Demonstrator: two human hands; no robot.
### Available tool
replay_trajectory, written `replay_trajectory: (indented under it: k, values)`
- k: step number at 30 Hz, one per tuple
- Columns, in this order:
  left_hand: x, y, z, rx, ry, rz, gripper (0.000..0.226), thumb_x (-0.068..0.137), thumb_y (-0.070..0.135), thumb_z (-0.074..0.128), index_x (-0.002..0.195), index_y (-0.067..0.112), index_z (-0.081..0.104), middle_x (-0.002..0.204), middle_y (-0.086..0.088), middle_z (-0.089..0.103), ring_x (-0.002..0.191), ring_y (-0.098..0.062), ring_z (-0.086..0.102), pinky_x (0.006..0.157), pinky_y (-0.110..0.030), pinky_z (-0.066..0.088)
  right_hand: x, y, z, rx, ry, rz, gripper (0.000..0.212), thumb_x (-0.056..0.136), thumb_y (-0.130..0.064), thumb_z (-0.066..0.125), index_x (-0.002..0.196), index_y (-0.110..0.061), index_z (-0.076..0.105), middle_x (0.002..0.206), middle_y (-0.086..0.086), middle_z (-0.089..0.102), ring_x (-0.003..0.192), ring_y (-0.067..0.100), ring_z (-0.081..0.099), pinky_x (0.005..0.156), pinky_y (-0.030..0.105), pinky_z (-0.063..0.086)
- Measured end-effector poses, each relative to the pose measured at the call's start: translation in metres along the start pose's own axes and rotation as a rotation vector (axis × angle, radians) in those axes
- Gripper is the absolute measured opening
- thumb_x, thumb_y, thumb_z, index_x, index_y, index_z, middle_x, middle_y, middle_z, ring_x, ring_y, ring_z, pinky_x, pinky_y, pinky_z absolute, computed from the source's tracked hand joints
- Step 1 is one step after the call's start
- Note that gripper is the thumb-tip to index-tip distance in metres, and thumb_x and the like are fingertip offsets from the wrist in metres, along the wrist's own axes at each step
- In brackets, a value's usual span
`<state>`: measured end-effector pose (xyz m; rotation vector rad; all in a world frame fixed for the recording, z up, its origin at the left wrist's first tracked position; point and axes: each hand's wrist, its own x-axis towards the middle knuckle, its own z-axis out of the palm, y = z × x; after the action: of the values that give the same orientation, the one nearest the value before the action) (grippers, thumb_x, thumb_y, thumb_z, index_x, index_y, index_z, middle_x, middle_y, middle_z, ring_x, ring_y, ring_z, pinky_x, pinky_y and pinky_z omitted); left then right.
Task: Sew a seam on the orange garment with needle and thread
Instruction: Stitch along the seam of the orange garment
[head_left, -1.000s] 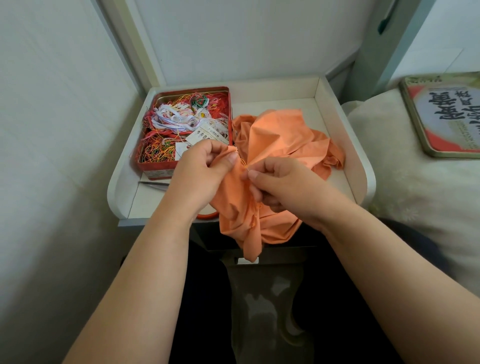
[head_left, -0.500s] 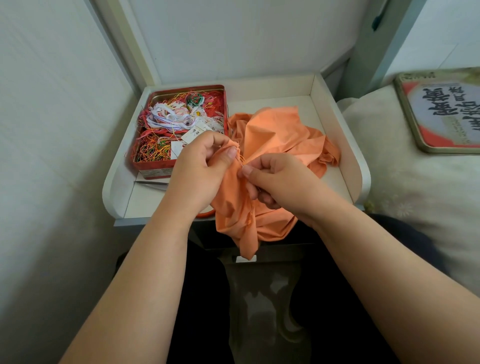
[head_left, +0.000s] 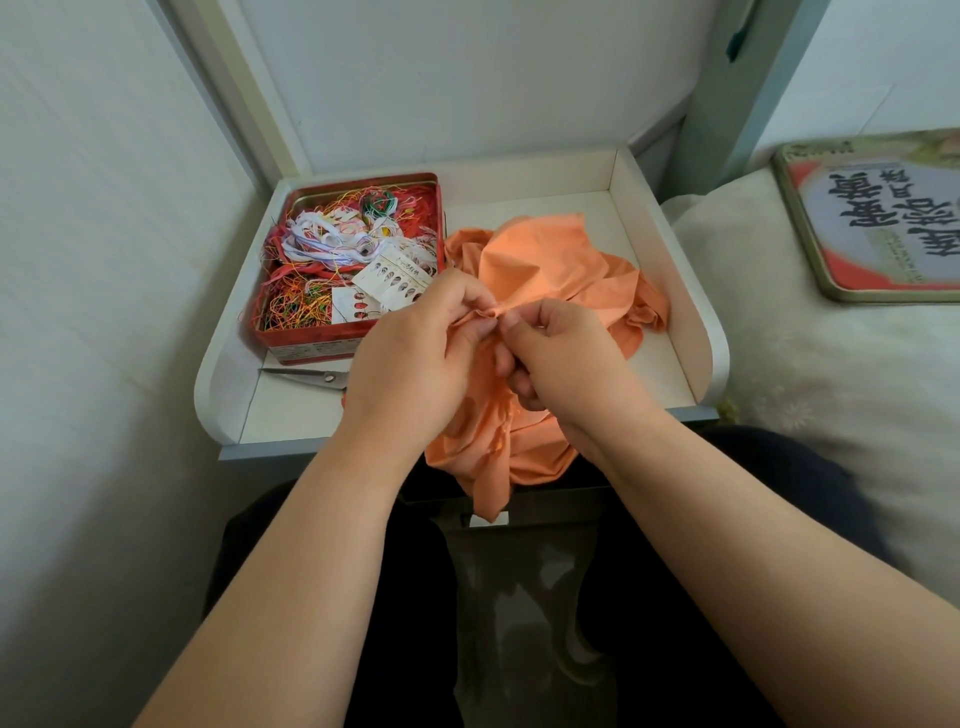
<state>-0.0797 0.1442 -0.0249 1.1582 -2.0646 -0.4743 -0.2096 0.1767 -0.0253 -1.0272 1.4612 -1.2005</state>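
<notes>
Both hands pinch a small fold of the garment (head_left: 540, 270) between them: left hand (head_left: 415, 353) from one side, right hand (head_left: 561, 353) from the other. The needle is too small to make out. Cloth hangs below the grip; tin (head_left: 291, 343) and scissors (head_left: 306, 375) lie just left.

Just the one camera here, worn on the head and tilted forward and down. It sat close over the lap, so both forearms ran up from the bottom corners toward the white tray (head_left: 670, 249) at mid-frame. Wide lens, so the walls bowed at the edges. No second view to overlap with.
</notes>
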Motion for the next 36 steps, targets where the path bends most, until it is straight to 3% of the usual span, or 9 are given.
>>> replay_trajectory:
  k: [2, 6, 10, 15, 21, 26, 30, 32, 36]
  values:
    - [0.000, -0.001, 0.004, -0.063, -0.020, -0.095, 0.007, 0.092, 0.024, 0.063, 0.099, 0.025, 0.060, 0.089, 0.013, 0.072, 0.087, -0.003, 0.066, 0.074, -0.026, 0.050, 0.001, -0.002, 0.000, 0.048, 0.037, 0.006, 0.007, 0.100, -0.018, 0.050, 0.100, -0.011, 0.049, 0.052, -0.003, 0.055, 0.037, 0.007, 0.041, 0.037, 0.020, 0.033]
    - [0.001, -0.001, 0.008, -0.128, -0.027, -0.197, 0.004, 0.091, 0.028, 0.064, 0.093, 0.032, 0.063, 0.089, 0.015, 0.072, 0.088, 0.004, 0.065, 0.069, -0.004, 0.042, 0.001, -0.001, 0.000, 0.042, 0.060, -0.072, 0.010, 0.099, -0.017, 0.051, 0.104, -0.016, 0.042, 0.055, -0.002, 0.057, 0.038, 0.006, 0.044, 0.040, 0.018, 0.034]
    - [0.001, -0.001, 0.005, -0.145, -0.013, -0.124, 0.004, 0.092, 0.024, 0.063, 0.090, 0.025, 0.067, 0.080, 0.014, 0.069, 0.080, 0.002, 0.064, 0.069, -0.015, 0.046, 0.001, -0.002, 0.001, -0.009, 0.050, -0.120, 0.012, 0.101, -0.018, 0.048, 0.113, -0.016, 0.047, 0.058, -0.004, 0.060, 0.042, 0.004, 0.047, 0.044, 0.019, 0.038]
    - [0.002, -0.003, 0.002, -0.103, -0.022, -0.059, 0.006, 0.091, 0.020, 0.063, 0.093, 0.023, 0.068, 0.090, 0.010, 0.067, 0.087, 0.000, 0.060, 0.072, -0.015, 0.044, 0.002, -0.010, -0.003, -0.007, -0.012, -0.080, 0.027, 0.105, -0.021, 0.035, 0.098, -0.010, 0.058, 0.058, 0.002, 0.063, 0.042, 0.012, 0.052, 0.040, 0.022, 0.045]
    - [0.000, -0.004, 0.003, -0.097, -0.084, -0.014, 0.015, 0.090, 0.013, 0.061, 0.097, 0.026, 0.066, 0.094, 0.008, 0.065, 0.088, -0.006, 0.060, 0.076, -0.025, 0.047, 0.007, -0.014, -0.018, -0.048, -0.112, -0.003, 0.031, 0.099, -0.020, 0.052, 0.085, 0.002, 0.067, 0.058, 0.004, 0.067, 0.045, 0.010, 0.060, 0.045, 0.021, 0.049]
    - [0.000, -0.001, 0.006, -0.103, -0.185, -0.019, 0.007, 0.092, 0.020, 0.062, 0.093, 0.028, 0.061, 0.086, 0.013, 0.065, 0.081, -0.004, 0.061, 0.071, -0.023, 0.047, 0.013, -0.006, -0.019, -0.350, 0.120, -0.210, 0.026, 0.096, -0.017, 0.050, 0.083, -0.001, 0.065, 0.064, 0.003, 0.065, 0.049, 0.007, 0.055, 0.048, 0.022, 0.044]
    - [0.000, -0.003, 0.007, -0.095, -0.318, -0.094, 0.005, 0.097, 0.026, 0.056, 0.098, 0.031, 0.054, 0.087, 0.015, 0.061, 0.084, 0.001, 0.057, 0.067, -0.010, 0.040, 0.024, -0.006, -0.021, -0.274, 0.330, -0.167, 0.031, 0.099, -0.019, 0.040, 0.091, 0.006, 0.057, 0.067, 0.003, 0.052, 0.061, 0.018, 0.049, 0.058, 0.031, 0.041]
    - [0.000, -0.003, 0.007, -0.108, -0.362, -0.121, 0.005, 0.098, 0.027, 0.054, 0.101, 0.031, 0.053, 0.090, 0.019, 0.059, 0.086, 0.003, 0.056, 0.068, -0.005, 0.038, 0.027, -0.009, -0.024, -0.202, 0.351, -0.090, 0.032, 0.100, -0.019, 0.035, 0.092, 0.004, 0.054, 0.069, 0.007, 0.052, 0.053, 0.012, 0.050, 0.052, 0.026, 0.041]
    - [0.000, -0.001, 0.006, -0.166, -0.364, -0.156, 0.004, 0.097, 0.029, 0.052, 0.099, 0.029, 0.056, 0.093, 0.010, 0.065, 0.088, -0.007, 0.061, 0.080, -0.030, 0.049, 0.022, -0.013, -0.024, -0.122, 0.276, -0.003, 0.031, 0.103, -0.020, 0.028, 0.089, -0.005, 0.052, 0.073, 0.006, 0.058, 0.042, 0.006, 0.055, 0.041, 0.020, 0.044]
